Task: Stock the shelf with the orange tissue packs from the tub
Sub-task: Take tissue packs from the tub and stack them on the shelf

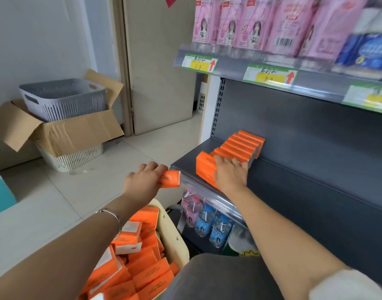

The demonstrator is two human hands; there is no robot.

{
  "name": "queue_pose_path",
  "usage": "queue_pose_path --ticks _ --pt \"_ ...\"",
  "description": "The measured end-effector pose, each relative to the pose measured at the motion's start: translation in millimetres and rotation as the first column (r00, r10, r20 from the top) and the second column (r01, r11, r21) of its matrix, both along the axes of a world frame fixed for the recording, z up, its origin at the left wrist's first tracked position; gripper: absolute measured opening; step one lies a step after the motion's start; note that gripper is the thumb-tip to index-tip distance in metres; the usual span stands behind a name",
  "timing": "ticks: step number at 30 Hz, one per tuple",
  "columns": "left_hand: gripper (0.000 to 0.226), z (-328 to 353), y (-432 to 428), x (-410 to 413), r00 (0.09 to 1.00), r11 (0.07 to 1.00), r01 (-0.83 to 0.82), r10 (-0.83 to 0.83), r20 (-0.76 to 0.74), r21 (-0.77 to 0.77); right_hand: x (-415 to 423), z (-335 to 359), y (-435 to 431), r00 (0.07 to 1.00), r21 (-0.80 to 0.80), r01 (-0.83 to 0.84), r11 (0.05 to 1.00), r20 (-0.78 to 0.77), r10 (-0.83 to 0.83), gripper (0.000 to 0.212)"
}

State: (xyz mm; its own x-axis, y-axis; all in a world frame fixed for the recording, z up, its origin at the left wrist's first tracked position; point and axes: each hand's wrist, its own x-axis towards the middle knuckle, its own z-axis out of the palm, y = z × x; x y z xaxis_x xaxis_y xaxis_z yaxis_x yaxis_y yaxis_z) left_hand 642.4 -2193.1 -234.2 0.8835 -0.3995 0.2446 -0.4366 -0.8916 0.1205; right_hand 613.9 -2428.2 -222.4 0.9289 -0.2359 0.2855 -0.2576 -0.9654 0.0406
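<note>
A row of orange tissue packs (239,146) stands on the dark grey shelf (315,180), running from its front edge toward the back. My right hand (230,173) lies on the frontmost pack (204,167) with its fingers spread over the row. My left hand (143,181) grips another orange tissue pack (171,179) in the air just left of the shelf's front edge. Below it, the cream tub (174,237) is heaped with several more orange packs (138,260).
The upper shelf carries pink packages (250,24) and blue ones (363,50) with price tags on its rail. Small bottles (207,221) fill the shelf below. A cardboard box (62,128) with a grey basket (64,98) stands on the tiled floor at left, near a door.
</note>
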Motion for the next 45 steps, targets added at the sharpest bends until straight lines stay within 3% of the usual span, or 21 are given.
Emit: queue_pose_path --ticks 5,9,12,18,23,28,32,36,39,42,45 --pt "0.044 0.6 -11.5 4.6 0.999 0.999 0.034 -0.033 -0.026 0.012 1.3 -4.3 -17.1 0.999 -0.075 0.003 0.997 -0.042 -0.006 0.048" --pt "0.046 -0.2 -20.1 7.9 0.996 0.998 0.06 -0.06 -0.06 -0.001 -1.6 -8.0 -14.5 0.994 -0.165 -0.052 0.985 0.088 0.068 0.043" --pt "0.045 3.7 -32.0 9.8 0.992 0.994 0.106 -0.107 -0.073 -0.021 -0.8 -11.0 -14.4 0.991 -0.171 -0.098 0.98 0.069 0.111 0.044" --pt "0.042 17.3 -53.9 13.0 0.972 0.976 0.215 -0.218 -0.087 -0.043 1.4 -7.1 -29.1 0.985 -0.04 -0.141 0.989 0.09 0.144 0.031" --pt "0.046 22.8 -68.3 14.6 0.958 0.964 0.264 -0.267 -0.106 -0.033 -16.2 -3.4 -50.5 0.962 0.146 -0.094 0.985 0.267 0.052 0.034" --pt "0.052 29.1 -87.0 8.5 0.922 0.931 0.364 -0.363 -0.138 -0.017 -35.7 7.3 -56.5 0.968 0.207 -0.215 0.954 0.171 0.181 0.05" --pt "0.049 41.8 -98.9 5.6 0.888 0.919 0.381 -0.393 -0.238 -0.097 -46.8 8.0 -54.8 0.934 0.231 -0.354 0.906 0.136 0.331 0.061" --pt "0.045 51.7 -109.8 2.8 0.867 0.903 0.398 -0.428 -0.257 -0.16 -60.4 7.7 -60.4 0.925 0.332 -0.374 0.866 0.067 0.373 0.07" --pt "0.039 53.0 -132.3 -6.7 0.835 0.866 0.436 -0.491 -0.25 -0.244 -72.7 12.4 -64.1 0.941 0.41 -0.335 0.849 0.099 0.323 0.065" --pt "0.037 50.9 -159.6 -20.7 0.8 0.801 0.485 -0.568 -0.192 -0.35 -88.5 19.4 -83.4 0.967 0.387 -0.252 0.887 0.139 0.214 0.052" --pt "0.032 49.8 -178.5 -26.8 0.818 0.781 0.477 -0.562 -0.122 -0.403 -106.3 17.2 -114.5 0.98 0.412 -0.17 0.895 0.166 0.11 0.044"
